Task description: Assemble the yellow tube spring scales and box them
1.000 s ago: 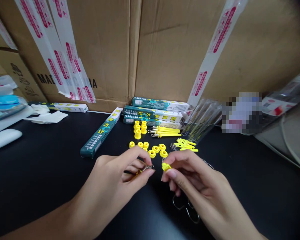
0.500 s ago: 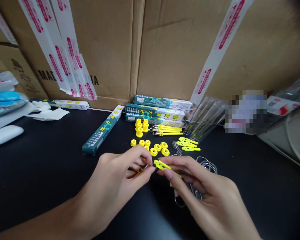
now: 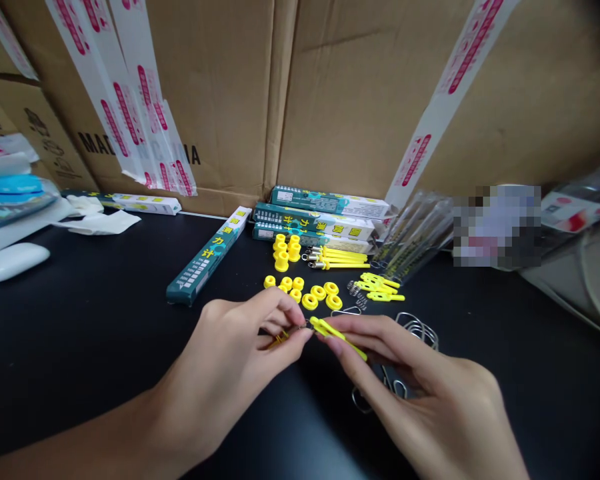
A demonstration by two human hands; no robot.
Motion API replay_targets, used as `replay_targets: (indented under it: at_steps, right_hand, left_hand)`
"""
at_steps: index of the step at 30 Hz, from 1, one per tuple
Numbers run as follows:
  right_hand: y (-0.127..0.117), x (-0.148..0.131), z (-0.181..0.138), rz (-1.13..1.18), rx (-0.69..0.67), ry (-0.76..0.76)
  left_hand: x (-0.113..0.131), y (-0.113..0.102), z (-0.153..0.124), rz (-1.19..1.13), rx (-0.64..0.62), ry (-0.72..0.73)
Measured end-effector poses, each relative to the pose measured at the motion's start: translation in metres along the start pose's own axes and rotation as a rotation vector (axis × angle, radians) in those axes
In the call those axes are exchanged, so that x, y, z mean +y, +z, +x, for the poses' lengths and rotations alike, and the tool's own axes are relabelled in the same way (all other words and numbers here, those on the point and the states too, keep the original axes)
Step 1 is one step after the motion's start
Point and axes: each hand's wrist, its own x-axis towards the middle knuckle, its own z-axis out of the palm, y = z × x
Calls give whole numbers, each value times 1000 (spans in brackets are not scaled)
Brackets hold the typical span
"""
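My left hand (image 3: 240, 353) pinches a small metal spring piece with a yellow end (image 3: 286, 335) between thumb and forefinger. My right hand (image 3: 420, 393) pinches a flat yellow plastic strip (image 3: 336, 331), whose near tip meets the metal piece. Both hands hover low over the black table (image 3: 80, 320). Under my right hand lie several bent wire hooks (image 3: 415, 328). Just beyond my fingers sit small yellow rings (image 3: 320, 293), yellow caps (image 3: 286, 250), yellow rods with metal ends (image 3: 337, 259), more yellow strips (image 3: 383, 288) and small springs (image 3: 354, 290).
Green and white long boxes lie about: one loose (image 3: 207, 257), others stacked (image 3: 325, 217) against cardboard cartons (image 3: 360, 93). Clear tubes (image 3: 415, 233) lean at the right. A white case (image 3: 10, 260), packets and a white cloth (image 3: 100, 223) sit at the left.
My right hand turned the yellow strip flat and brought its tip against the metal piece in my left hand. The view shifted slightly; my left hand stayed pinched.
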Motion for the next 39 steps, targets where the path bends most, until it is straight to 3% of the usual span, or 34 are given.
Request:
replay_targets:
  at_steps: [6, 11, 22, 39]
  right_hand:
    - [2, -1, 2, -35, 19, 3]
    - [2, 1, 1, -86, 81, -162]
    - [5, -3, 7, -225, 134, -359]
    - [7, -2, 7, -218, 79, -382]
  left_hand:
    - [0, 0, 2, 10, 9, 18]
    - [1, 1, 2, 46, 36, 45]
    - [-4, 3, 3, 95, 20, 68]
    - [-5, 4, 3, 72, -3, -1]
